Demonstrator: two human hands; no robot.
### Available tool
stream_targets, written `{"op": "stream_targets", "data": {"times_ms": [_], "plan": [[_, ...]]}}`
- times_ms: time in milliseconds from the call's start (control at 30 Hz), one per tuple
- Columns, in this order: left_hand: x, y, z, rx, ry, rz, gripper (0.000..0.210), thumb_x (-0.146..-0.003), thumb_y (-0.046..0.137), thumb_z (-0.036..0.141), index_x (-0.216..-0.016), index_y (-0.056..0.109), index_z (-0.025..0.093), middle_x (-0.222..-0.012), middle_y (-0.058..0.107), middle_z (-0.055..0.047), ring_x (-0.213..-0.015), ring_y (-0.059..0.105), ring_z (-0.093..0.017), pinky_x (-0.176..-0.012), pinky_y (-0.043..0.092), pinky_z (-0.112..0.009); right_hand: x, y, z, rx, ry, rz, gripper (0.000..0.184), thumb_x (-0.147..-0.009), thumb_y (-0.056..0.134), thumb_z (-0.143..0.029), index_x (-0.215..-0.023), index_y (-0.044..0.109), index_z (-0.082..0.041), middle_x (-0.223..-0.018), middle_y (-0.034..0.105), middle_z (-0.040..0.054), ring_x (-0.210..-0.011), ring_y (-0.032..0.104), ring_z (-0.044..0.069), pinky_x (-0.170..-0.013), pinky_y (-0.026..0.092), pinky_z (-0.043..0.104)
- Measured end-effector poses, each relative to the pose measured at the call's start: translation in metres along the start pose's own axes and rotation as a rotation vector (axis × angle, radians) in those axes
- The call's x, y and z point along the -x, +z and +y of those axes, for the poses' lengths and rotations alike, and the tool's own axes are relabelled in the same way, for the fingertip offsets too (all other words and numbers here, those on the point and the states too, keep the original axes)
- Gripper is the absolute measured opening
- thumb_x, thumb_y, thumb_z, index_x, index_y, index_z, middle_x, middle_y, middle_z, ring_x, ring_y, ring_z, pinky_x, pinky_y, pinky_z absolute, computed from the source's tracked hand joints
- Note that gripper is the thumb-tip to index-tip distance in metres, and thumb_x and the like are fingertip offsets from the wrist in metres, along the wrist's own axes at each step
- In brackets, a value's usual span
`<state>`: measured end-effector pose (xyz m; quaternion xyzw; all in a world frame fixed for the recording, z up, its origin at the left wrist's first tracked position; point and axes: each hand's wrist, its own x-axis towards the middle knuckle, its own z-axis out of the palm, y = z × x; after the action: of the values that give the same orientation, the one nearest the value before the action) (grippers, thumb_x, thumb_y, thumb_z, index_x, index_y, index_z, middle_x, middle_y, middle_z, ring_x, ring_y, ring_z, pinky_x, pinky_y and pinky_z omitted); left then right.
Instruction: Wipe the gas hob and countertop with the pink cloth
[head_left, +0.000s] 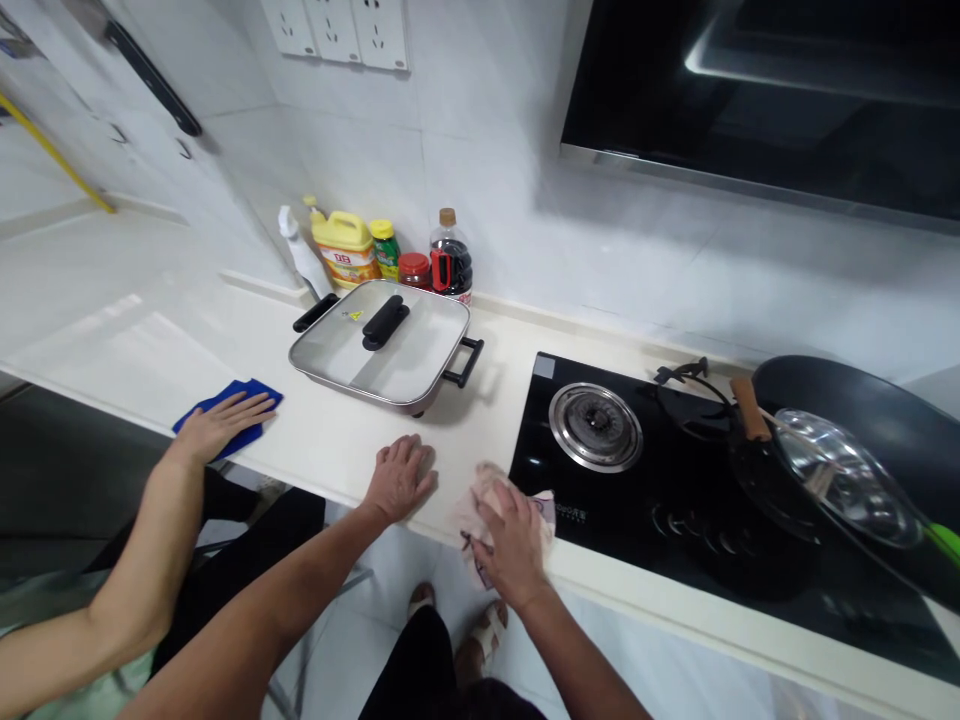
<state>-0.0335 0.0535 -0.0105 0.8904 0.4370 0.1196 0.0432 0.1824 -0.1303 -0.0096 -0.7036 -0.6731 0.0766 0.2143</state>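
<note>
My left hand (pixel 400 482) rests on the white countertop (pixel 337 455) near its front edge, fingers apart and nothing in them. A pale pink cloth (pixel 480 490) with purple marks lies bunched at the left front corner of the black gas stove (pixel 525 440). My right hand (pixel 514 535) presses down on this cloth, fingers curled over it. Behind my left hand stands a square electric pan (pixel 352 385) under a glass lid (pixel 420 340) with a black knob (pixel 386 322).
At left, another person's hand (pixel 221 425) lies on a blue cloth (pixel 255 432). Along the wall stand a spray bottle (pixel 304 255), yellow jug (pixel 345 245), jars and a dark sauce bottle (pixel 451 260). A large wok (pixel 862 400) sits on the right burner. A range hood (pixel 765 120) overhangs.
</note>
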Motion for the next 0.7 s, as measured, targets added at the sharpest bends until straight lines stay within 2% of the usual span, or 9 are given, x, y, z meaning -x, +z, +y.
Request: {"op": "stream_targets", "data": {"times_ms": [133, 267, 333, 400, 533, 633, 700], "plan": [[0.000, -0.002, 0.002, 0.023, -0.006, 0.004, 0.043, -0.095, 0.056, 0.045, -0.130, 0.065, 0.021, -0.145, 0.057, -0.019, -0.136, 0.047, -0.038, -0.108, 0.037, -0.056, 0.004, 0.005, -0.017, -0.062, -0.109, -0.077, 0.053, -0.083, 0.078, -0.035, -0.134, 0.066, -0.028, -0.156, 0.052, 0.0102, -0.148, 0.036, 0.035, -0.123, 0.024, 0.059], [0.002, -0.003, 0.004, 0.053, -0.001, 0.018, 0.043, -0.095, 0.054, 0.045, -0.130, 0.065, 0.022, -0.146, 0.057, -0.019, -0.136, 0.046, -0.038, -0.108, 0.037, -0.056, 0.038, -0.004, 0.005, -0.025, -0.045, -0.066, 0.052, -0.079, 0.078, -0.031, -0.130, 0.069, -0.030, -0.151, 0.055, 0.0096, -0.144, 0.040, 0.036, -0.120, 0.029, 0.058], [0.002, -0.002, 0.004, 0.058, 0.001, 0.021, 0.041, -0.096, 0.054, 0.044, -0.129, 0.064, 0.023, -0.146, 0.056, -0.018, -0.136, 0.046, -0.038, -0.108, 0.037, -0.055, 0.069, -0.013, 0.031, 0.062, 0.088, -0.002, 0.048, -0.080, 0.076, -0.034, -0.127, 0.071, -0.032, -0.149, 0.055, 0.0105, -0.142, 0.041, 0.039, -0.118, 0.030, 0.062], [0.002, 0.000, 0.004, 0.067, -0.002, 0.029, 0.039, -0.096, 0.054, 0.043, -0.128, 0.065, 0.023, -0.147, 0.055, -0.018, -0.137, 0.046, -0.037, -0.108, 0.037, -0.055, 0.104, -0.025, 0.064, 0.175, 0.288, 0.091, 0.040, -0.084, 0.071, -0.044, -0.122, 0.074, -0.032, -0.147, 0.055, 0.0122, -0.141, 0.039, 0.044, -0.114, 0.031, 0.069], [0.002, 0.005, 0.003, 0.092, -0.001, 0.041, 0.037, -0.095, 0.056, 0.041, -0.125, 0.065, 0.022, -0.146, 0.056, -0.019, -0.137, 0.044, -0.038, -0.108, 0.036, -0.056, 0.158, -0.050, 0.126, 0.224, 0.654, 0.266, 0.052, -0.087, 0.056, -0.070, -0.122, 0.072, -0.036, -0.151, 0.048, 0.0142, -0.141, 0.036, 0.051, -0.104, 0.034, 0.079], [0.003, 0.008, 0.004, 0.103, 0.002, 0.049, 0.036, -0.095, 0.056, 0.040, -0.124, 0.065, 0.021, -0.144, 0.057, -0.020, -0.137, 0.044, -0.038, -0.108, 0.036, -0.056, 0.166, -0.050, 0.138, 0.208, 0.816, 0.352, 0.066, -0.084, 0.049, -0.083, -0.124, 0.070, -0.035, -0.151, 0.047, 0.0170, -0.134, 0.040, 0.056, -0.096, 0.035, 0.084], [0.005, 0.008, 0.004, 0.107, 0.001, 0.057, 0.036, -0.095, 0.057, 0.040, -0.125, 0.065, 0.021, -0.144, 0.057, -0.019, -0.137, 0.045, -0.038, -0.108, 0.036, -0.057, 0.154, -0.036, 0.122, 0.193, 0.775, 0.378, 0.069, -0.084, 0.046, -0.085, -0.121, 0.071, -0.032, -0.147, 0.050, 0.0185, -0.130, 0.044, 0.055, -0.096, 0.034, 0.085]]}}
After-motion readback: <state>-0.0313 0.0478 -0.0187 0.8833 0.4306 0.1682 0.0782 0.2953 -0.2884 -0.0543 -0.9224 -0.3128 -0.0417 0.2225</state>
